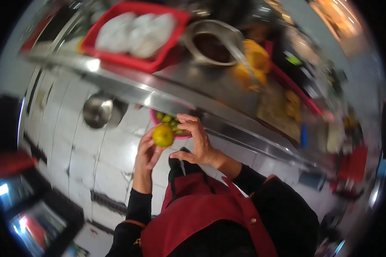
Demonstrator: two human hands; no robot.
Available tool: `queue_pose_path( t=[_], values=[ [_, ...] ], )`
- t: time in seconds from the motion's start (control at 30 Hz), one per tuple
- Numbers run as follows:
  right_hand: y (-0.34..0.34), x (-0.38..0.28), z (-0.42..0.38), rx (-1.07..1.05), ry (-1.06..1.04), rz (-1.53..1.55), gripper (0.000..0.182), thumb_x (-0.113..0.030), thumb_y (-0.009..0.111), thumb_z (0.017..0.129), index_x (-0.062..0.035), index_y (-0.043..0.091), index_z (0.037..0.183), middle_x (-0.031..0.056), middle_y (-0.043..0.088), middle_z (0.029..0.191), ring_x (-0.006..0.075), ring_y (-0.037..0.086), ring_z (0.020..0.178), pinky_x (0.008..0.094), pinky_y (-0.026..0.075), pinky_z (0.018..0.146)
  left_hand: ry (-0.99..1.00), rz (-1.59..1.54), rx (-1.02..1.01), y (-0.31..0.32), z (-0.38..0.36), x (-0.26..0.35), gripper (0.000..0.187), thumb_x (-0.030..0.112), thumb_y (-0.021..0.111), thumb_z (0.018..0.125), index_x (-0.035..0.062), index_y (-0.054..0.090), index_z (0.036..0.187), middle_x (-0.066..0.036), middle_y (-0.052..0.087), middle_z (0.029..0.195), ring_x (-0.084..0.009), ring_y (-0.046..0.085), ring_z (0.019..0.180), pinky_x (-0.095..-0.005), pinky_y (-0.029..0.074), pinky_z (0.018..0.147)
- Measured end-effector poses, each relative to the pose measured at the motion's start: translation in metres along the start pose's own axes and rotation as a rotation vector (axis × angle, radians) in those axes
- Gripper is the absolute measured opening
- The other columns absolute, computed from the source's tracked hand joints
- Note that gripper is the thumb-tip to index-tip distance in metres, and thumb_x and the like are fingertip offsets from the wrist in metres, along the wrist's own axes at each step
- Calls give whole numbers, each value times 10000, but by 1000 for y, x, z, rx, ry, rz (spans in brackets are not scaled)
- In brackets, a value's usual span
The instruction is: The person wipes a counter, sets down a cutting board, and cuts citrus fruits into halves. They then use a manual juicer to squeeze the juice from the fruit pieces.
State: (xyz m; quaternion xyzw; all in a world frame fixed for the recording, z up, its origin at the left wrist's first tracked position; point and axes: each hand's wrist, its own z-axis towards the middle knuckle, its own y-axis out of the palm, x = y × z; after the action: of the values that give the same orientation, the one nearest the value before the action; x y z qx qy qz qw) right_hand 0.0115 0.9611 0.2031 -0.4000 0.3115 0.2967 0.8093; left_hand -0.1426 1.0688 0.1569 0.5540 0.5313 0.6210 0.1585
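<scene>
A round yellow-green citrus fruit (pixel 163 135) rests in my left hand (pixel 146 150), whose fingers curl around its side. Just to the right, my right hand (pixel 199 143) has thumb and fingers apart, with nothing visible between them; it is close to the fruit, apart from it. Beneath both hands, a pink basin (pixel 153 115) holds several small green citrus fruits (pixel 173 122). My hands partly cover the basin.
A steel counter (pixel 193 85) crosses ahead, bearing a red basket (pixel 152 66) with white bundles, a metal pot (pixel 196 53) of dark liquid and an orange-yellow item (pixel 256 60). A steel pot (pixel 97 111) stands on the white tiled floor (pixel 79 147).
</scene>
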Motion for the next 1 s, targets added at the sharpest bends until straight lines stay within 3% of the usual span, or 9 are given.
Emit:
queue_pose_path(
  t=[0.2,0.37,0.43,0.47,0.53,0.63,0.77,0.83,1.0],
  values=[
    [-166,22,-46,547,395,-630,487,-147,682,702,-18,450,1111,187,477,1082,348,468,1014,425,374,881,-170,-66,-209,56,35,-15,586,200,544,777,-73,373,1267,-214,493,1197,-325,533,1072,-462,492,863],
    [-321,99,-145,652,397,-1138,457,-90,590,701,-39,444,1131,184,478,1055,357,453,1018,466,367,871,-333,93,-233,130,60,-65,498,140,560,789,-18,423,1241,-144,527,1158,-249,568,1021,-379,497,857],
    [-357,113,-172,563,790,-1229,473,-74,580,697,-88,456,1154,184,479,1070,355,454,1031,473,381,866,-361,155,-247,153,70,-90,466,106,551,802,-8,429,1237,-127,534,1149,-232,573,1004,-359,503,842],
    [-376,125,-184,573,786,-1224,473,-74,580,697,-88,456,1154,184,479,1070,355,454,1031,473,381,866,-364,239,-255,164,79,-105,446,78,553,806,-1,436,1228,-109,543,1123,-206,578,970,-337,508,809],
    [-407,148,-203,346,1305,-981,519,-119,586,705,-63,454,1203,220,483,1135,395,469,1048,477,387,891,-360,327,-258,187,95,-135,427,51,555,810,6,444,1220,-91,551,1097,-180,582,936,-315,513,775],
    [-432,156,-229,152,1026,-917,523,-95,578,703,-51,470,1213,247,487,1139,402,467,1064,474,394,893,-256,545,-156,234,115,-175,421,50,608,791,41,481,1192,-43,565,994,-109,562,869,-240,478,718],
    [-429,138,-265,135,943,-1036,487,-90,575,719,-77,492,1198,257,500,1068,402,482,1024,464,389,903,-192,699,-81,255,155,-232,409,64,653,768,28,518,1152,-42,581,958,-109,558,871,-223,452,748],
    [-433,146,-289,231,497,-1125,499,-67,551,744,-42,458,1234,260,510,1045,410,507,957,461,419,843,-136,776,-18,268,163,-255,424,64,669,756,17,522,1151,-43,590,940,-109,560,848,-223,453,729],
    [-423,77,-250,281,443,-661,366,-59,510,815,-10,456,1174,250,532,1009,404,538,889,440,452,732,35,920,92,265,176,-287,458,89,724,725,-19,549,1134,-48,619,871,-113,570,765,-224,458,673]
  ],
)
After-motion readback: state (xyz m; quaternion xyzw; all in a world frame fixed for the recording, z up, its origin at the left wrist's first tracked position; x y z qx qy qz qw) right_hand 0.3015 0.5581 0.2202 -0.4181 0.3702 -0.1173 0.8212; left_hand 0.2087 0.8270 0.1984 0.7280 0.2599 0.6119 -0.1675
